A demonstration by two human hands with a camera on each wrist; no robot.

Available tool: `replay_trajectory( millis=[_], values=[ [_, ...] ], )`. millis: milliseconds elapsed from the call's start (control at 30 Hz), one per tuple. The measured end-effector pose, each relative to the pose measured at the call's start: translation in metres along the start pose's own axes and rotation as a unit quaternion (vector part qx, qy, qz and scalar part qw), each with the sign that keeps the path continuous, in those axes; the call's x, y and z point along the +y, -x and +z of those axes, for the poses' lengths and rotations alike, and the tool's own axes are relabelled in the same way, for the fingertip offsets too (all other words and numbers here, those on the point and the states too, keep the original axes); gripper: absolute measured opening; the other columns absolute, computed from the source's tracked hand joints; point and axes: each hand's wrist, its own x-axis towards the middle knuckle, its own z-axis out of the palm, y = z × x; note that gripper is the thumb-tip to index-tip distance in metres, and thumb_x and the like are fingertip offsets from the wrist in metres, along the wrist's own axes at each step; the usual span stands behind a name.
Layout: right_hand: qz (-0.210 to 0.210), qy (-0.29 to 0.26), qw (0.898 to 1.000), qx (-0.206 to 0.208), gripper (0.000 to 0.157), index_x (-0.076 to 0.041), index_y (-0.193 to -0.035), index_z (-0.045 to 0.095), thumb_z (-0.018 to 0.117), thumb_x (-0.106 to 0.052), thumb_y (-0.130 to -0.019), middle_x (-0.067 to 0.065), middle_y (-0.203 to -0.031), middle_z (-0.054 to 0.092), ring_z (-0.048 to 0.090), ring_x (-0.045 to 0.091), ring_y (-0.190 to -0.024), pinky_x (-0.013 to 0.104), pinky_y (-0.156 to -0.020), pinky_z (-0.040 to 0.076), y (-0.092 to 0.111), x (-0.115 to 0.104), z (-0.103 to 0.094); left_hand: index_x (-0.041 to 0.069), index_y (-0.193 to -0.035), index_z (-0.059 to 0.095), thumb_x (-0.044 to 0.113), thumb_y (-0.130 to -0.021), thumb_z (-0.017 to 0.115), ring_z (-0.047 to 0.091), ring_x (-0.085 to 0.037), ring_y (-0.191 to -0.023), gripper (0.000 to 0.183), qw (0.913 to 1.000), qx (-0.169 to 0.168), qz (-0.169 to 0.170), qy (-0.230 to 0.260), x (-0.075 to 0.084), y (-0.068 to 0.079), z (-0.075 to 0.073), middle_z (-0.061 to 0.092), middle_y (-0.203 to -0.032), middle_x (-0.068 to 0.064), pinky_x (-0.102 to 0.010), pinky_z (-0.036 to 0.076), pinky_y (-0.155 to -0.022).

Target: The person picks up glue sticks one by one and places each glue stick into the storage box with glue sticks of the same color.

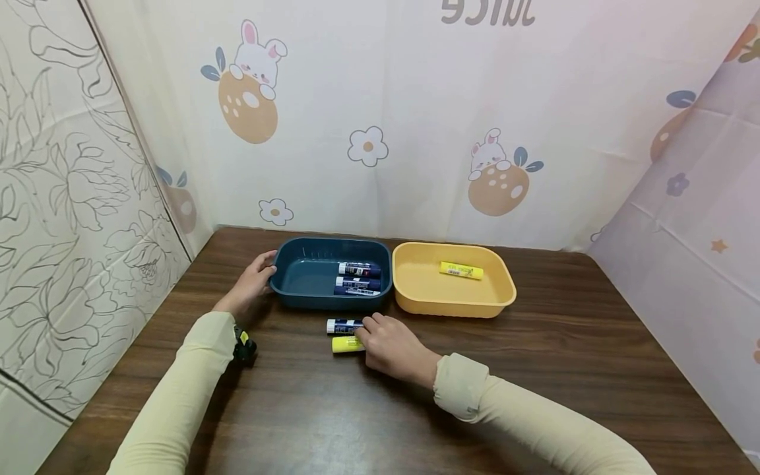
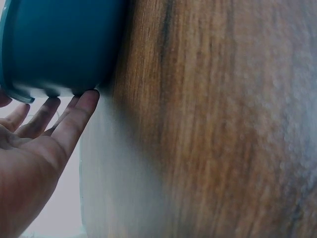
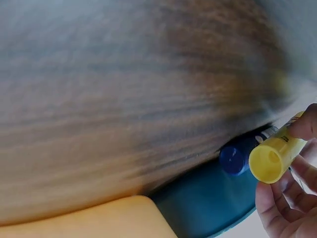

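My right hand (image 1: 396,348) pinches a yellow glue stick (image 1: 346,344) between thumb and fingers; its hollow round end (image 3: 268,163) faces the right wrist camera. Just behind it, a dark blue glue stick with a white cap (image 1: 343,326) lies on the table, partly covered by the right hand. At the left end of the dark blue bin (image 1: 332,303), my left hand (image 1: 252,282) touches the outer wall with its extended fingertips (image 2: 90,99). Three blue glue sticks (image 1: 358,282) lie in the right half of this bin.
A yellow bin (image 1: 454,308) stands against the blue bin's right side, with one yellow glue stick (image 1: 461,270) inside. Both bins are near the back edge of the brown wooden table (image 1: 297,415). A printed curtain (image 1: 415,99) hangs right behind it.
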Motion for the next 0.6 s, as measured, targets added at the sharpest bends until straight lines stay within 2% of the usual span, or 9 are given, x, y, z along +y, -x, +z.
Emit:
replay_trajectory(
  millis=[267,367,433,600],
  values=[
    [0.005,-0.008,0.999,0.035,0.025,-0.007,-0.099,0.067,0.072,-0.019,-0.078,0.003,-0.087,0.060,0.050,0.016,-0.077,0.027,-0.069,0.048,0.010,0.012,-0.011,0.005,-0.152,0.012,0.016,-0.105,0.029,0.025,-0.043,-0.136,0.052,1.0000,-0.001,0.003,-0.001,0.000,0.000,0.001,0.014,-0.153,-0.025,-0.056,0.033,-0.101],
    [0.009,-0.005,0.999,0.043,0.026,-0.007,-0.099,0.067,0.074,-0.018,-0.077,0.003,-0.086,0.060,0.050,0.015,-0.076,0.026,-0.068,0.048,0.015,0.019,-0.016,0.005,-0.153,0.011,0.016,-0.105,0.030,0.025,-0.043,-0.136,0.053,1.0000,-0.002,0.003,0.002,0.000,0.001,0.001,0.014,-0.153,-0.026,-0.056,0.033,-0.102],
    [0.011,-0.004,0.999,0.050,0.027,-0.006,-0.099,0.067,0.075,-0.016,-0.075,0.003,-0.085,0.060,0.051,0.016,-0.075,0.026,-0.068,0.048,0.017,0.025,-0.020,0.003,-0.152,0.010,0.014,-0.104,0.029,0.025,-0.044,-0.135,0.053,1.0000,-0.006,0.000,0.007,0.007,0.006,0.002,0.013,-0.153,-0.028,-0.057,0.032,-0.102],
    [0.022,-0.003,0.998,0.056,0.031,-0.005,-0.101,0.067,0.078,-0.013,-0.074,0.005,-0.087,0.061,0.051,0.016,-0.075,0.026,-0.067,0.049,0.023,0.038,-0.032,0.003,-0.152,0.010,0.013,-0.104,0.028,0.025,-0.045,-0.135,0.052,1.0000,-0.005,-0.003,0.003,0.007,0.005,0.002,0.013,-0.153,-0.027,-0.057,0.032,-0.102]
  ],
)
